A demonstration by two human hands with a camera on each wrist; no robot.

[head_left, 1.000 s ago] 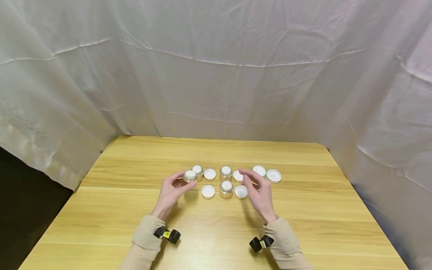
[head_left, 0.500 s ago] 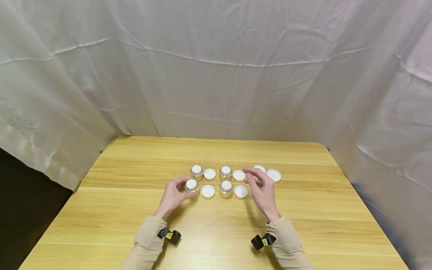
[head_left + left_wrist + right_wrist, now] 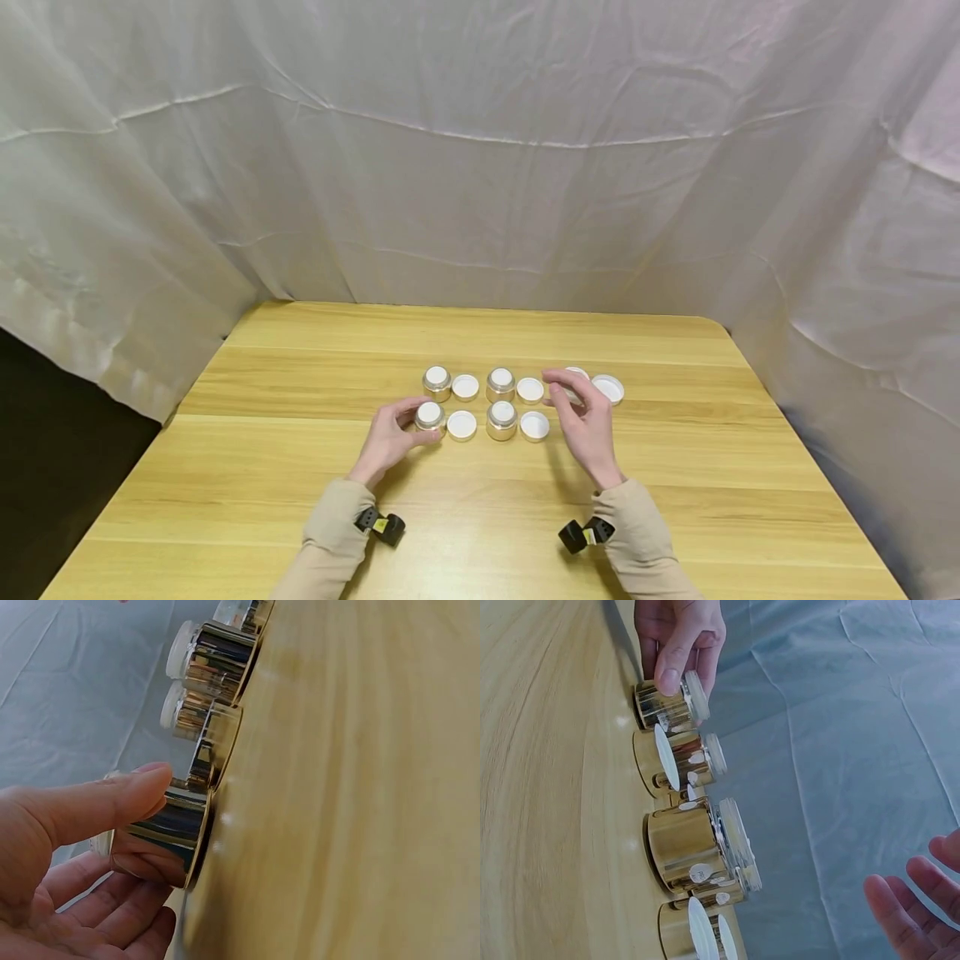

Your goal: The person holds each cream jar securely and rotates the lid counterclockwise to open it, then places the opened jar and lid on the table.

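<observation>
My left hand (image 3: 387, 439) holds a shiny gold jar (image 3: 431, 422) with a white top, thumb on one side and fingers on the other. In the left wrist view this jar (image 3: 161, 840) stands upright on the wooden table. A gold-rimmed lid (image 3: 461, 426), white inside up, lies just right of it. My right hand (image 3: 588, 429) hovers with loosely bent fingers and nothing in them; its fingers (image 3: 922, 900) are apart from the jars in the right wrist view. Behind it, a white-topped jar (image 3: 576, 372) is partly hidden.
More gold jars stand in two rows, among them a back left jar (image 3: 437, 384), a back middle jar (image 3: 501, 386) and a front middle jar (image 3: 502, 421). Upturned lids (image 3: 535, 426) lie beside them. A grey curtain (image 3: 480, 208) hangs behind the table (image 3: 480, 525).
My left hand has lowered the jar toward me onto the table, then shifted it slightly right beside the lid. My right hand has drawn a little to the right.
</observation>
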